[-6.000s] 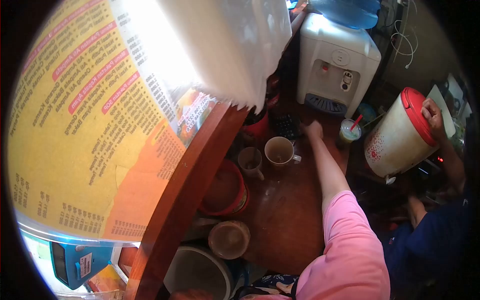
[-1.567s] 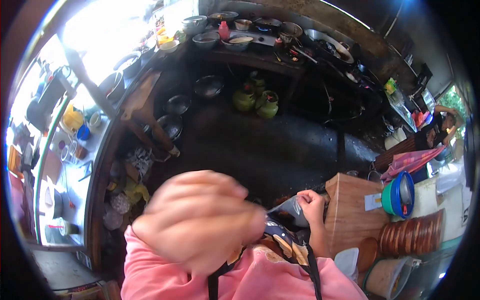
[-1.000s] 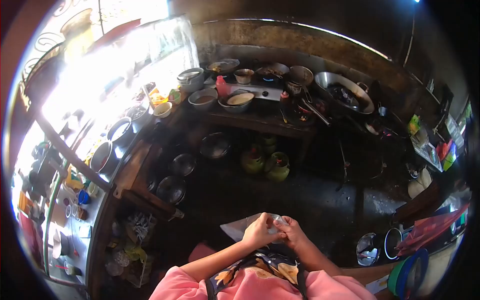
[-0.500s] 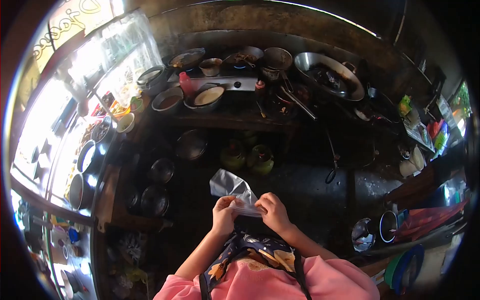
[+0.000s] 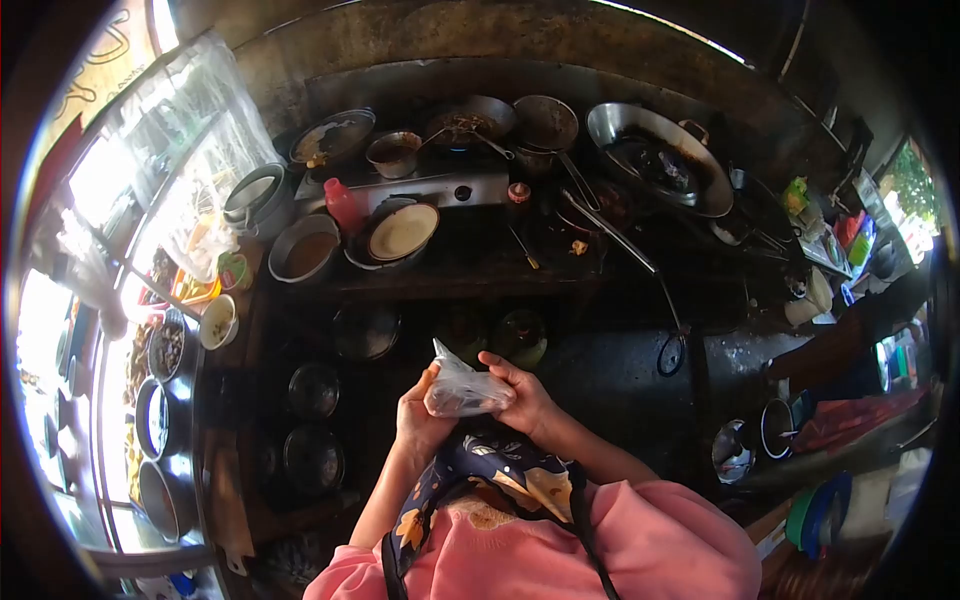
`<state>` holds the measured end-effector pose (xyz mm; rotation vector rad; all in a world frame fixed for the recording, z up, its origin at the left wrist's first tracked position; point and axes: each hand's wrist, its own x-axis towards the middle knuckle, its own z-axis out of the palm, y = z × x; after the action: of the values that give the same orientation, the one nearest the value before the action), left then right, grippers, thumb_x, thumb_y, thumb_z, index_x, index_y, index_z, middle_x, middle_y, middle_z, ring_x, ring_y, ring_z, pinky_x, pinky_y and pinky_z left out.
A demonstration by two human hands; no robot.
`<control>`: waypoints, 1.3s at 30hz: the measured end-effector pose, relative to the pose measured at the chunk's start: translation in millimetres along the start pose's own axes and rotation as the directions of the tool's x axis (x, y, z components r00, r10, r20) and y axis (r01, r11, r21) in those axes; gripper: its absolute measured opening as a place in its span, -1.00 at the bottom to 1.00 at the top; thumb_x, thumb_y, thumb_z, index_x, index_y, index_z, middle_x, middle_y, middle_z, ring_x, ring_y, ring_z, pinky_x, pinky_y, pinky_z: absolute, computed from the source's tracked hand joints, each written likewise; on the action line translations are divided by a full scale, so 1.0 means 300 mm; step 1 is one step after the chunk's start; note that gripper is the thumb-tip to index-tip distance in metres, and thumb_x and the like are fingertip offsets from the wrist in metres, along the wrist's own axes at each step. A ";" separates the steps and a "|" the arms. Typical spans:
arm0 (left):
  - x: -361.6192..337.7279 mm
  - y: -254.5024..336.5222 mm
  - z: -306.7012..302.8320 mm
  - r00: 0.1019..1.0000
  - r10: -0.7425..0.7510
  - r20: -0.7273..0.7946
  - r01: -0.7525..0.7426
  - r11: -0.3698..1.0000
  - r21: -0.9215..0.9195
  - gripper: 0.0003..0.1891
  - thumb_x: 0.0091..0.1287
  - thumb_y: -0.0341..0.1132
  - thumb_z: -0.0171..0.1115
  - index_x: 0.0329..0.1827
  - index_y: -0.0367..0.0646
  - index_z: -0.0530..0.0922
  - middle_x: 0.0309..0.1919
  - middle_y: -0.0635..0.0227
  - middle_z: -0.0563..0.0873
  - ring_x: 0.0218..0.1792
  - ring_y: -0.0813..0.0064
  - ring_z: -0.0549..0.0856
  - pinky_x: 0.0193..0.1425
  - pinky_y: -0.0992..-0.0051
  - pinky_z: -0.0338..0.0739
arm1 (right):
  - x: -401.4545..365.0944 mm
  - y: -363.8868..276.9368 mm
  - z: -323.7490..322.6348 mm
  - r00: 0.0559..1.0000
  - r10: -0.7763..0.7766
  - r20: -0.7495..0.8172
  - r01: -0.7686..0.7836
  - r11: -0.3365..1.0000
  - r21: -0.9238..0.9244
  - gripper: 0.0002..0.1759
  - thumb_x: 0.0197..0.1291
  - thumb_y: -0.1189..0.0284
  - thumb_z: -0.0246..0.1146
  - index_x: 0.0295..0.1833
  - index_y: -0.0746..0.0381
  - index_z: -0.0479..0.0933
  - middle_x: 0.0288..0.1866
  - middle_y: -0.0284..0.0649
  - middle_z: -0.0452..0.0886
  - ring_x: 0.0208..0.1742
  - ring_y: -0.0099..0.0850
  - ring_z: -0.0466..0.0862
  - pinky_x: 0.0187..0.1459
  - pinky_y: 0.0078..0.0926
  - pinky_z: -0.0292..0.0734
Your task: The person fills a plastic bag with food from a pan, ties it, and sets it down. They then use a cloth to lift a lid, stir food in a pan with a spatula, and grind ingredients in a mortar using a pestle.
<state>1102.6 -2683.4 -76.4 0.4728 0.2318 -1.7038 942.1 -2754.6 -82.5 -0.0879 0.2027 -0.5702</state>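
Note:
A clear plastic bag (image 5: 462, 385) is stretched between my two hands, just in front of my apron. My left hand (image 5: 420, 418) grips its left side, the thumb pressed to the film. At the right side, my right hand (image 5: 532, 403) holds the bag with its thumb raised and its fingers partly covered by the film. One corner of the bag points up, and its lower part bunches between the hands.
Ahead is a gas stove (image 5: 430, 192) with several pans, near a red bottle (image 5: 343, 205). A large wok (image 5: 715, 185) stands at the right, and pots (image 5: 165, 500) line the glass case at the left. A green gas cylinder (image 5: 522, 335) sits below the counter.
The bag went from lying flat and folded to being bunched and spread between my hands. My right thumb has lifted. My view has moved toward the stove, which appears larger.

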 end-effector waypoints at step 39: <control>0.665 0.668 0.269 0.815 0.577 -0.052 -0.501 0.747 0.438 -0.60 0.44 -0.33 -0.12 0.27 -0.36 0.23 0.07 0.06 0.56 0.02 0.33 0.59 0.11 0.43 0.48 | 1.241 -1.196 0.196 0.861 -0.458 0.220 -0.359 -0.855 -0.374 -0.59 -0.01 0.55 0.23 -0.01 0.27 0.30 0.05 0.08 0.40 -0.08 0.00 0.57 -0.10 -0.16 0.54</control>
<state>1258.5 -2932.7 -68.9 0.9177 -0.1343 -1.1183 1072.1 -3256.4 -37.1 -2.6467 1.4665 -0.3213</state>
